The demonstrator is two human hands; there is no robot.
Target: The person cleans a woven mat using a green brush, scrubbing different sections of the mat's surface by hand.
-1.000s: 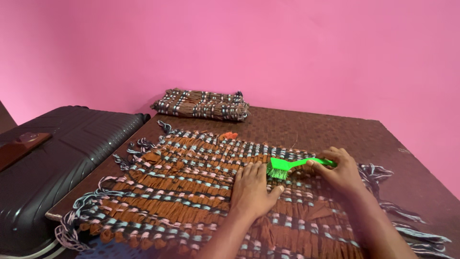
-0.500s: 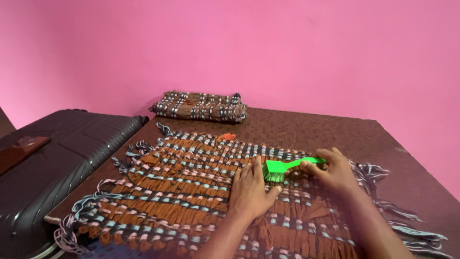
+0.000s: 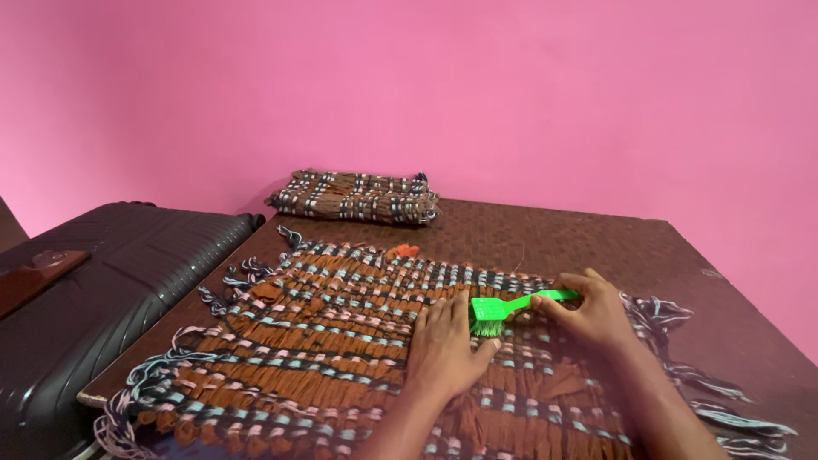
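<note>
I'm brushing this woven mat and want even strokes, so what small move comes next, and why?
Probably draw the green brush toward you along the woven mat. The right hand grips its handle, bristles rest on the weave, and the left hand presses the mat flat beside it.

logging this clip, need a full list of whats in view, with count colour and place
woven mat: 1, brown with pale blue, pink and dark strands, spread flat over the table, fringe at its edges
folded mat: 1, same brown weave, at the table's far edge by the wall
brush: 1, bright green, bristles down on the spread mat
orange bit: 1, small, on the mat's far edge; what it is cannot be told
table: 1, dark brown
suitcase: 1, black hard-shell, left of the table
wall: pink, behind everything
left hand: 1, flat on the mat beside the brush head
right hand: 1, gripping the brush handle
</note>
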